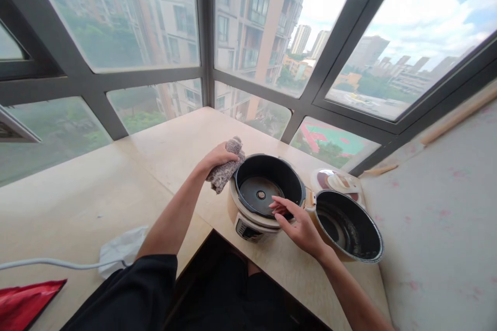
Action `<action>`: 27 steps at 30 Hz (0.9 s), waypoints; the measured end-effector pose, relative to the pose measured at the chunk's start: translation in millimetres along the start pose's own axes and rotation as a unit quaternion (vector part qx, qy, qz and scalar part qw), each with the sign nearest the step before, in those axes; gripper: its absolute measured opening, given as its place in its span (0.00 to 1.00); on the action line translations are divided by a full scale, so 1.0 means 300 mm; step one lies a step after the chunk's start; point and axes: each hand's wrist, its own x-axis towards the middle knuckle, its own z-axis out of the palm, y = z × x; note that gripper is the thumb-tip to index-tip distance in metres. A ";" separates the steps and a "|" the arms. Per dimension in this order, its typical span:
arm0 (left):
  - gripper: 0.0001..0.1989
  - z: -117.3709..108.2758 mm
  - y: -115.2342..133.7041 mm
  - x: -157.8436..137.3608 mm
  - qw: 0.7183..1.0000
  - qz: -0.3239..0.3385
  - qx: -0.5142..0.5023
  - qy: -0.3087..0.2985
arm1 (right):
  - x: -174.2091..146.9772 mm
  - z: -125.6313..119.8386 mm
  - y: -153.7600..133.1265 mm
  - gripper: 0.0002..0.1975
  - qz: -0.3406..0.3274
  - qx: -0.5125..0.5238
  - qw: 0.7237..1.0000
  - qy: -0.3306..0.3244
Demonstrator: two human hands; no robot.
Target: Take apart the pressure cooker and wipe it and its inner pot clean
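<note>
Setting: Windows wrapped the corner at 12 o'clock, tower blocks and a sports court outside; you stood at a pale wooden counter (116, 186) with a notch cut in its near edge.
Cooker: the cream rice cooker body (248, 217) sat at the counter's near edge, just past the notch, its dark well open and the round heating plate (259, 195) bare at the bottom.
Inner pot: the dark pot (348, 225) stood just beside the cooker at its 3 o'clock, empty as far as could be seen.
Lid: a white lid (338, 180) lay beyond the pot, at its 11 o'clock, partly hidden by it.
Left hand: your left hand (218, 158) was closed around a grey cloth (226, 168), bunched and hanging against the cooker's rim at its 9 o'clock.
Right hand: your right hand (297, 222) was spread loose, holding nothing, fingers (280, 206) resting on the cooker's near rim at about 4 o'clock.
Step, as judged: you looked to be steadying the cooker while bringing the cloth to its well; wiping had not visibly begun inside.
Next move, as judged: the cloth needed to go over the rim and down onto the plate, with your right hand keeping the body from sliding toward the notch.
Elsewhere: a white cable (50, 264), a crumpled white bag (122, 249) and something red (27, 302) lay at 8 o'clock, well apart from the cooker.
</note>
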 end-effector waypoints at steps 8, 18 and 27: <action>0.20 -0.003 0.000 0.130 0.984 0.006 0.169 0.057 | 0.007 0.011 -0.026 0.13 -0.025 -0.068 0.997 -0.002; 0.26 0.055 0.103 0.181 0.926 -0.008 0.373 -0.065 | 0.001 0.023 -0.015 0.12 -0.068 -0.094 0.993 0.002; 0.25 0.046 0.073 -0.116 0.914 0.029 0.405 0.016 | -0.008 0.042 -0.008 0.12 -0.098 -0.121 0.987 0.039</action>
